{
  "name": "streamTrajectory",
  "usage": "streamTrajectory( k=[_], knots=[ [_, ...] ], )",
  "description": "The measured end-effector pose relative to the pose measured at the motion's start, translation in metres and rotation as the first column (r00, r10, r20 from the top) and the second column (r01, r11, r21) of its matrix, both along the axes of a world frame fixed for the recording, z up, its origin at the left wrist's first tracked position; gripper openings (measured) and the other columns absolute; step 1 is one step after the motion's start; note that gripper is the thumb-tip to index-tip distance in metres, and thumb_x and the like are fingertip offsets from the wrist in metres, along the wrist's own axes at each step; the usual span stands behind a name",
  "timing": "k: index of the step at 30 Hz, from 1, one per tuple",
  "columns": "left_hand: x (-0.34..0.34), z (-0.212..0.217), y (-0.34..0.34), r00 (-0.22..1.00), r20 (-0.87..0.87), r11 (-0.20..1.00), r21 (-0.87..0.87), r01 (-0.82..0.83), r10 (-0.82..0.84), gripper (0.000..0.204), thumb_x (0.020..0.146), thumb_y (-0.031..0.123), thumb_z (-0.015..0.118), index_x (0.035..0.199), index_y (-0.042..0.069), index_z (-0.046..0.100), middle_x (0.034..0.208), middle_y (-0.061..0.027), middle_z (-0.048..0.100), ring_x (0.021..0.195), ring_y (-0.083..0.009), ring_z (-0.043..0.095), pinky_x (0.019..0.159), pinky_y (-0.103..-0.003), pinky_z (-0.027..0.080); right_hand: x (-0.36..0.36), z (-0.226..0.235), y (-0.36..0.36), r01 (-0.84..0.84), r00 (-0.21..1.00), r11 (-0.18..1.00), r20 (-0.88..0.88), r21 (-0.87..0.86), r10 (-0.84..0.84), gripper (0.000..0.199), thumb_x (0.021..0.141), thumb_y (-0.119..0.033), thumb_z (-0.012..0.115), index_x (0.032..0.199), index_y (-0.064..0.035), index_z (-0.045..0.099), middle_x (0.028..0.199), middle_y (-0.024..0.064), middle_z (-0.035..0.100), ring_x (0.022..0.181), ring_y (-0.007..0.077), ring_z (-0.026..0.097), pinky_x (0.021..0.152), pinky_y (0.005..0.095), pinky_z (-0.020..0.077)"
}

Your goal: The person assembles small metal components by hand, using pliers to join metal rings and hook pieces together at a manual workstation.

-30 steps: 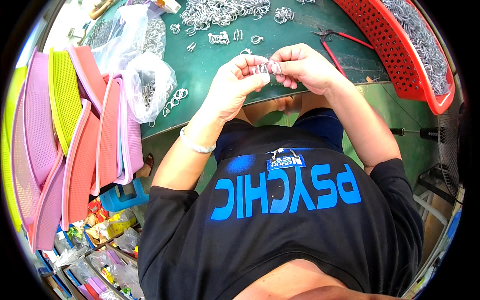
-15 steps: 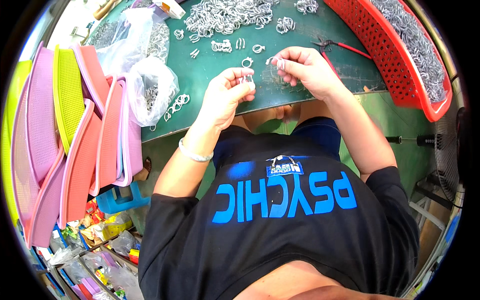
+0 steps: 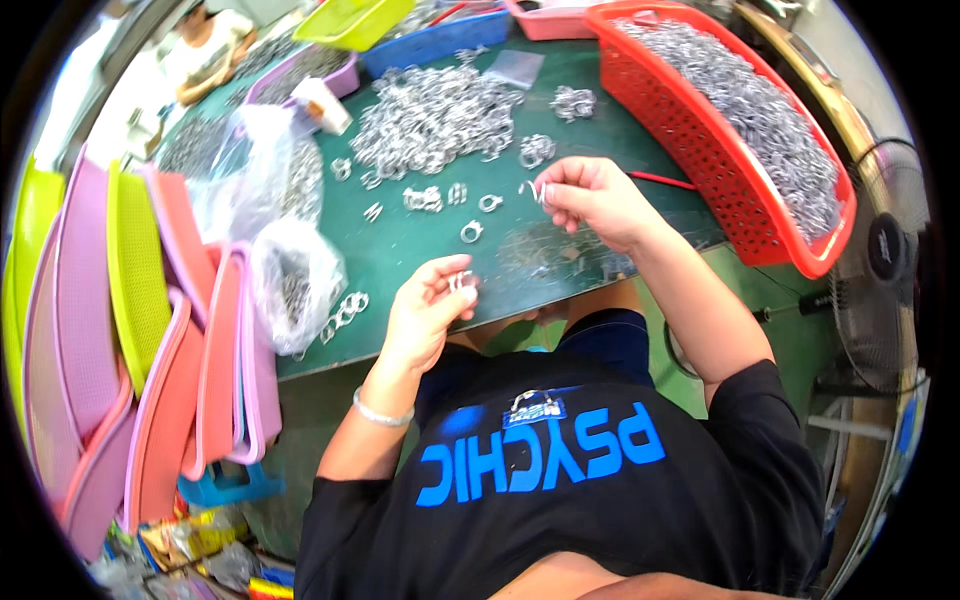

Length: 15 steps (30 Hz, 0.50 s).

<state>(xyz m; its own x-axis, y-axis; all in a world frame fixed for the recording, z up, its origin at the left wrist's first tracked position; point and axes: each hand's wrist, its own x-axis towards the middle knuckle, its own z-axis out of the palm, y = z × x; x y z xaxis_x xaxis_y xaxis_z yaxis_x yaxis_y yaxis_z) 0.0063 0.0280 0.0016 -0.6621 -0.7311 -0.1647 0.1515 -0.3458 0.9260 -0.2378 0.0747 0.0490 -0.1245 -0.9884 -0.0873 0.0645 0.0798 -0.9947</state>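
Note:
My left hand [image 3: 422,312] is near the table's front edge, its thumb and fingers pinched around small metal rings [image 3: 461,281]. Farther off and to the right, my right hand [image 3: 592,203] grips a thin silvery ring [image 3: 533,191] between thumb and forefinger; the ring sticks out to the left of the fingertips. Just beyond my left hand, a loose ring [image 3: 471,232] lies on the green table [image 3: 400,262], with another ring [image 3: 490,203] behind it. Short rows of rings [image 3: 423,200] lie farther left. Behind these is a large heap of rings [image 3: 435,120].
A red perforated basket [image 3: 690,150] full of metal pieces stands at right, a red handle [image 3: 660,180] beside it. Clear plastic bags [image 3: 295,265] and stacked coloured baskets [image 3: 150,330] are at left. A fan [image 3: 880,260] stands far right. Another person [image 3: 210,50] sits at the far left.
The view has tilted up, showing more of the table's far side. My right hand has moved farther forward from my left hand, and now hides most of the red-handled tool.

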Motion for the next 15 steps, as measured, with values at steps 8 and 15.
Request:
streamTrajectory(
  k=[8,15],
  knots=[
    [-0.008,-0.003,-0.010,0.999,-0.042,1.000,-0.022,0.003,-0.004,0.024,0.075,0.002,0.064,0.095,0.002,0.052,0.080,-0.0051,0.057,0.066,-0.0100,0.053,0.056,-0.021,0.044,-0.020,0.033,-0.030,0.084,0.990,0.994,-0.119,0.066,-0.076,0.010,0.080,-0.009,0.059,0.087,-0.0022,0.057,0.070,0.0011,0.056,0.056,0.0065,0.051,0.048,0.0181,0.0412],
    [0.006,-0.003,-0.012,0.996,-0.070,0.997,0.043,-0.058,0.061,0.020,0.079,0.005,0.062,0.097,0.002,0.053,0.078,-0.0004,0.053,0.064,-0.0071,0.051,0.055,-0.020,0.043,0.023,0.040,-0.127,-0.121,0.926,0.976,-0.334,0.180,0.176,0.007,0.076,-0.009,0.058,0.075,-0.0022,0.057,0.060,0.0020,0.054,0.050,0.0084,0.048,0.042,0.0221,0.0388]
  ],
)
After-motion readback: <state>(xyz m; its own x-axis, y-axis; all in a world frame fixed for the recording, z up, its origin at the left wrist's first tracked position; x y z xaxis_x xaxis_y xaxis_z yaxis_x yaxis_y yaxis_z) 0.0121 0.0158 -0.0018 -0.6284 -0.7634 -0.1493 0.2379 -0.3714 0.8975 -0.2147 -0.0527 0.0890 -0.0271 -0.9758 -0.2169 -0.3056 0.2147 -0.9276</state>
